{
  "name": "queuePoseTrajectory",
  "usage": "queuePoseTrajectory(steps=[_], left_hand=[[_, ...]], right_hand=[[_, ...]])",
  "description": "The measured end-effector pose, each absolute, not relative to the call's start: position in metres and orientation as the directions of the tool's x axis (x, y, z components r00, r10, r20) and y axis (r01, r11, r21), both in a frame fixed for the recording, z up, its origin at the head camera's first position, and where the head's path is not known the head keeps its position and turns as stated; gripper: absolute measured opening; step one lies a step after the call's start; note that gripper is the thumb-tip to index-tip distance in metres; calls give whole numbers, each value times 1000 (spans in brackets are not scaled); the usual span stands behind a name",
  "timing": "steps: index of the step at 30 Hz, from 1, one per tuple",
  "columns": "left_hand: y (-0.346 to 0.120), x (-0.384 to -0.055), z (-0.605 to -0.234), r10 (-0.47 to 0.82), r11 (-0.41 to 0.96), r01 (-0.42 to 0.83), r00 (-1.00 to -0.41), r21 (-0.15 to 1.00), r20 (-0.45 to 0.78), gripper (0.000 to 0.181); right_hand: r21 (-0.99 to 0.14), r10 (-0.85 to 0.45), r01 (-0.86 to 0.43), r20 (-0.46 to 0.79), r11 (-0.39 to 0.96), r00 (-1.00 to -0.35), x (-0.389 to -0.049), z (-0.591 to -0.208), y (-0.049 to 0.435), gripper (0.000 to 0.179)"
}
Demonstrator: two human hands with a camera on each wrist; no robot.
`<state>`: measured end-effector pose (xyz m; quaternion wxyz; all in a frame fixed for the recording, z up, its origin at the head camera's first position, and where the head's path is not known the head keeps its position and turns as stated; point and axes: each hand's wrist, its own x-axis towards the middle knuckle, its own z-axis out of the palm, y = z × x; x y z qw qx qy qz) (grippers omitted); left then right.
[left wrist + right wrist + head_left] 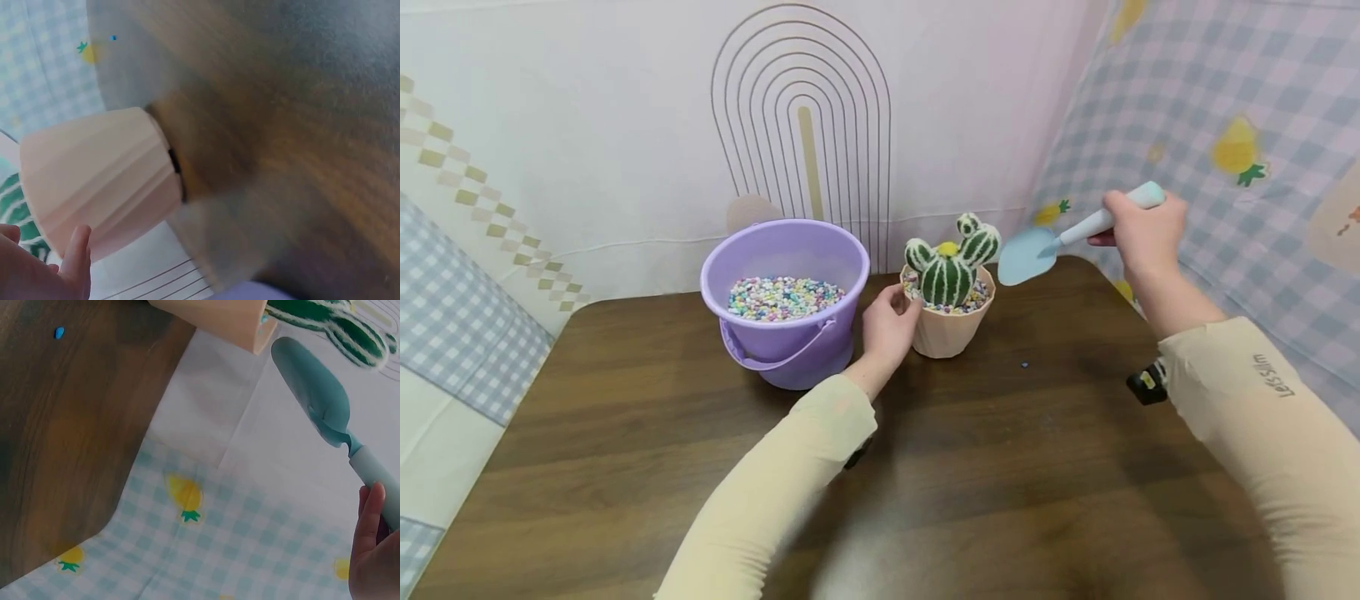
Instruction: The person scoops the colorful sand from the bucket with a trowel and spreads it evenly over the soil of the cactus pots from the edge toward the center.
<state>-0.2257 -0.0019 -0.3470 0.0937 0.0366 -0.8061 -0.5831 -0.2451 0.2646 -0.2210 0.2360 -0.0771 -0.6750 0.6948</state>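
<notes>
In the head view, a green felt-like cactus with white stripes and a yellow top stands among colored pebbles in a peach flower pot. My left hand pinches the pot's left rim; the left wrist view shows one finger against the outer wall. My right hand grips the pale handle of a light blue trowel, raised just right of the pot. In the right wrist view, the trowel's blade is near the pot's rim, with no pebbles visible on it.
Left of the pot stands a purple bucket, partly filled with multicolored pebbles, its handle hanging in front. One blue pebble lies on the dark wooden table. Patterned cloth hangs behind and to both sides.
</notes>
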Motion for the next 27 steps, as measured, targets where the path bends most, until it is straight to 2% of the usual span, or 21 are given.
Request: queuePoseTrajectory(steps=[5, 8, 12, 16, 21, 27], left_hand=[[-8, -214, -331, -128, 330, 105, -980, 938, 155, 38], [-14, -205, -320, -84, 332, 158, -977, 930, 196, 37], [-26, -194, -297, -17, 311, 236, -967, 921, 253, 41], [-45, -191, -274, -12, 296, 278, -956, 914, 294, 43], [-82, -195, -251, -45, 350, 276, -950, 895, 310, 48], [-131, -204, -236, -90, 491, 226, -947, 841, 307, 57]], right_hand=[[-979, 478, -206, 181, 0, -860, -241, -210, 277, 10], [-981, 489, -191, 159, -17, -858, -238, -202, 283, 12], [-969, 505, -234, 162, -83, -848, -236, -190, 288, 15], [-947, 512, -278, 162, -158, -843, -237, -177, 288, 24], [-921, 490, -306, 157, -241, -858, -238, -164, 281, 36], [-904, 420, -290, 142, -313, -896, -242, -155, 261, 33]])
